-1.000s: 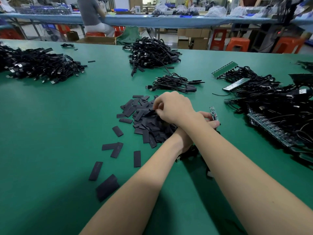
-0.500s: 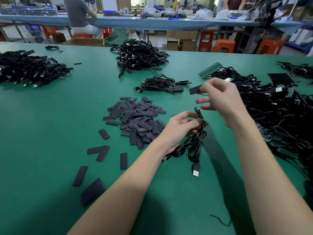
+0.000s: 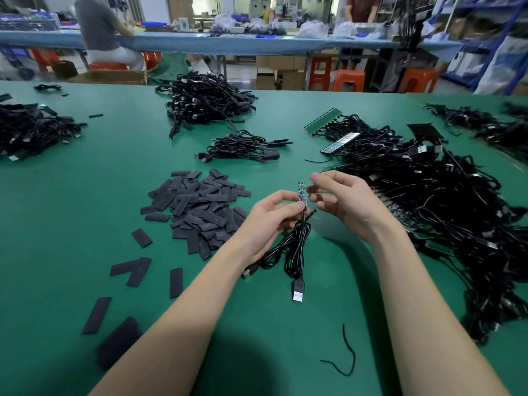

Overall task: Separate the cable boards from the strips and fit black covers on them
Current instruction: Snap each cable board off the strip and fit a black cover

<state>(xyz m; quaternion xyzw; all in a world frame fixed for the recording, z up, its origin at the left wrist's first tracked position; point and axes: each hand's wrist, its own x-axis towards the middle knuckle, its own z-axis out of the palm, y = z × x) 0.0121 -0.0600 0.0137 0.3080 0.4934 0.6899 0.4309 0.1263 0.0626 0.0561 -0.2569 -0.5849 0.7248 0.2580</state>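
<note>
Pinching upright green cable board (image 3: 301,192), left hand (image 3: 268,221); right hand (image 3: 343,200) loosely curled, empty.

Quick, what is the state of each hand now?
Left hand: pinching the cable board.
Right hand: fingers curled; whether it holds a cover cannot be told.

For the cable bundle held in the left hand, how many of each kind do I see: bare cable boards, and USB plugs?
cable board: 1
USB plug: 2, the second showing under the wrist
Total: 3
</note>
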